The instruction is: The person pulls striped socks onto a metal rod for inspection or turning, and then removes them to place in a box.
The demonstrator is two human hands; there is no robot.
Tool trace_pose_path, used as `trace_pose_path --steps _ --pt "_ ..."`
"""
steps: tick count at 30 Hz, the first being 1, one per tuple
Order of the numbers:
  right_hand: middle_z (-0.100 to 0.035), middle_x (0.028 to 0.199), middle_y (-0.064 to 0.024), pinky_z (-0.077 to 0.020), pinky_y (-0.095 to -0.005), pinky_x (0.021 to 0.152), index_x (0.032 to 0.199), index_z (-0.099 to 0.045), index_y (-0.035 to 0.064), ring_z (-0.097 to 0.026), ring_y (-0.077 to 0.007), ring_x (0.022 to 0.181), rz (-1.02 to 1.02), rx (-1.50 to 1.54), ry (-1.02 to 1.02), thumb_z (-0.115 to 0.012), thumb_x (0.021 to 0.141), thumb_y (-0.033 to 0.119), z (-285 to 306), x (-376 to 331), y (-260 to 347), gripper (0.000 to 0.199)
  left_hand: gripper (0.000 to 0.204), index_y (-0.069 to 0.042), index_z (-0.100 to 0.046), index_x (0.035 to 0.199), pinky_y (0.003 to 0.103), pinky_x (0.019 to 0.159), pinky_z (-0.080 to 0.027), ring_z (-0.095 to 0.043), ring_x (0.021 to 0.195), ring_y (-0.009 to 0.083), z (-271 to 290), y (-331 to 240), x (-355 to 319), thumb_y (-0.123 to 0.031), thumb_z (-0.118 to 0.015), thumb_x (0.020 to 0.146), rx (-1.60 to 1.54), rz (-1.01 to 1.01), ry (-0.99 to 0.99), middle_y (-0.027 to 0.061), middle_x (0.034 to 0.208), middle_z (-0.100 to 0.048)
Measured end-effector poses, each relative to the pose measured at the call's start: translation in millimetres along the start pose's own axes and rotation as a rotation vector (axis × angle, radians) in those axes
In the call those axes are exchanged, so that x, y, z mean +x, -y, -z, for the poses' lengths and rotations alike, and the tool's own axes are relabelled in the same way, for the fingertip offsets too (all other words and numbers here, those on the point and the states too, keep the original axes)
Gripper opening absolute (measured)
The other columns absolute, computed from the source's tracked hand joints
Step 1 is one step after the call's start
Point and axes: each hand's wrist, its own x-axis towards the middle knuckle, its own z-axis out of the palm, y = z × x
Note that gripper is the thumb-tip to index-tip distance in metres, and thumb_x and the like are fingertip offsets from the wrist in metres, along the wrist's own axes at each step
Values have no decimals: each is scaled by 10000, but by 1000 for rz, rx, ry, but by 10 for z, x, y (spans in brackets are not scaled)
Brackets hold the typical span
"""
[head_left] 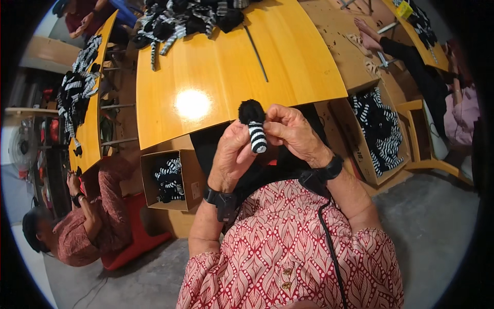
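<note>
A small striped knit piece [257, 137] is held up between my hands, just in front of the table's near edge. It has a black fuzzy upper part and a black-and-white striped, tube-like lower part with a white tip; its exact kind I cannot make out. My left hand [230, 150] is closed on its left side, thumb against the stripes. On the other side, my right hand [297, 133] pinches it where the black part meets the stripes. Both wrists wear black bands, and a cable runs down from the right one.
Before me stands a yellow wooden table [226, 77] with a heap of striped and black knit pieces [188, 20] and a thin dark rod [256, 54]. Cardboard boxes of similar pieces sit left [196, 188] and right [346, 126]. Other people sit at side tables.
</note>
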Motion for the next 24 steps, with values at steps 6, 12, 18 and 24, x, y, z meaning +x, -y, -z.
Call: trace_pose_path --steps 6,12,18,24 --pt "-574 693 3 -418 -207 533 876 -607 32 -533 -65 618 -1 -158 -19 -628 904 162 -41 23 -149 135 177 -11 -535 1055 191 485 -395 -464 481 63 28 -76 -34 -169 -544 976 317 -83 -326 53 816 -616" --pt "-565 725 38 -430 -208 615 819 -605 20 -523 -33 701 194 -121 64 -670 859 57 -68 -43 -96 85 234 -51 -534 1189 224 616 -516 -620 780 133 -3 -47 -80 -129 -547 968 444 -178 -435 72 984 -627" --pt "-590 742 22 -456 -212 602 911 -613 21 -537 -35 700 231 -320 84 -643 893 73 124 -172 311 63 306 -41 -526 1223 357 808 -546 -627 923 215 -19 -180 -125 -106 -602 933 500 -116 -229 103 1069 -625" --pt "-638 803 -10 -485 -195 606 963 -630 7 -582 -57 685 197 -483 -100 -616 912 108 816 -561 786 114 309 -29 -540 1217 318 748 -516 -604 862 182 -108 -131 -22 -133 -612 935 502 -92 -316 101 1025 -622"
